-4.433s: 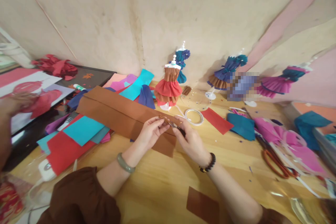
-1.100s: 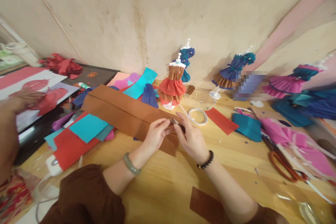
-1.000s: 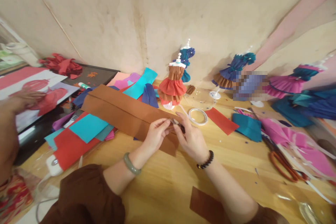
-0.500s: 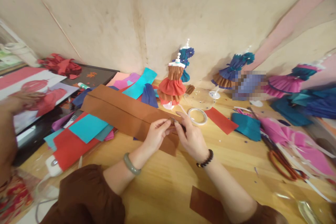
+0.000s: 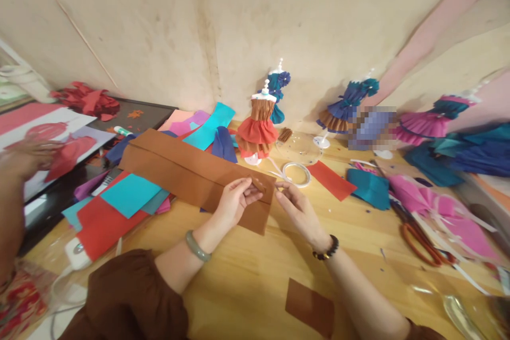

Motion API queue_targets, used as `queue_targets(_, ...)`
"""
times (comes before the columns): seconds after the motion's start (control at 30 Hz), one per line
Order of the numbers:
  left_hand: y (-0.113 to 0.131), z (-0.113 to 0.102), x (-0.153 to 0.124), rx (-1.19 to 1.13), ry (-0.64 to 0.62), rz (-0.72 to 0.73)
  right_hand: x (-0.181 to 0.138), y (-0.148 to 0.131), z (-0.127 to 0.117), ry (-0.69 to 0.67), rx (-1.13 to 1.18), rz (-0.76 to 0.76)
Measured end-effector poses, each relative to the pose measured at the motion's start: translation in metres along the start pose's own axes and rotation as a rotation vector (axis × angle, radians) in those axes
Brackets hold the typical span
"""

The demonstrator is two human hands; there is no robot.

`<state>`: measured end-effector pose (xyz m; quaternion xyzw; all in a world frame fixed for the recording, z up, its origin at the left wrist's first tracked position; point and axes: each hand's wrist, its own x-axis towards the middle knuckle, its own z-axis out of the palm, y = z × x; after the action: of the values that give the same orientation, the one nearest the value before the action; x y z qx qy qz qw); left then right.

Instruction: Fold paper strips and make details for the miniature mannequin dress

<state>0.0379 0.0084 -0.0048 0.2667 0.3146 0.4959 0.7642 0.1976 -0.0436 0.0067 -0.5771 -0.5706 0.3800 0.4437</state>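
Two bare hands meet on the near side of the dress form (image 5: 257, 130) with the brown bodice and red ruffle, which serves as landmark here. The left hand (image 5: 235, 202) is narrow, thumb and fingers appearing to pinch a small brown piece (image 5: 258, 186); that piece sits nearer the person than the form, over the end of a long brown sheet (image 5: 175, 164), which stretches away to the form's left. The right hand (image 5: 298, 211), nearer the person and to the form's right, has thumb and forefinger drawn close together beside the piece; whether they grip something thin, I cannot tell.

The step in hand looks like fine fingertip work on the piece, the left hand steadying and the right hand doing the delicate part. A next move seems to call for a firm left pinch and a light, controlled right hand, clear of the sheet. Just right of the form's base lies a white ring (image 5: 297, 185), with a red rectangle (image 5: 332, 180) farther right; orange-handled scissors (image 5: 418, 244) lie well to the form's right and nearer the person.
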Motion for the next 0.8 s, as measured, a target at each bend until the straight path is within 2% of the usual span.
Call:
queue_targets(0.17,-0.002,0.001,-0.001,0.162,0.015,0.005,0.003,-0.002,0.006,-0.016,0.121,0.058)
queue_targets(0.3,-0.003,0.002,-0.003,0.331,0.039,0.028,0.005,0.003,0.012,-0.049,0.032,0.072)
queue_targets(0.5,0.000,0.004,-0.003,0.343,0.042,-0.012,-0.001,0.020,0.007,-0.114,-0.049,0.087)
queue_targets(0.63,0.000,0.004,-0.002,0.389,0.041,-0.037,-0.010,0.038,-0.018,-0.044,-0.309,0.046)
queue_targets(0.8,-0.002,0.001,0.000,0.490,0.042,0.027,-0.021,0.058,-0.056,0.151,-0.748,-0.164)
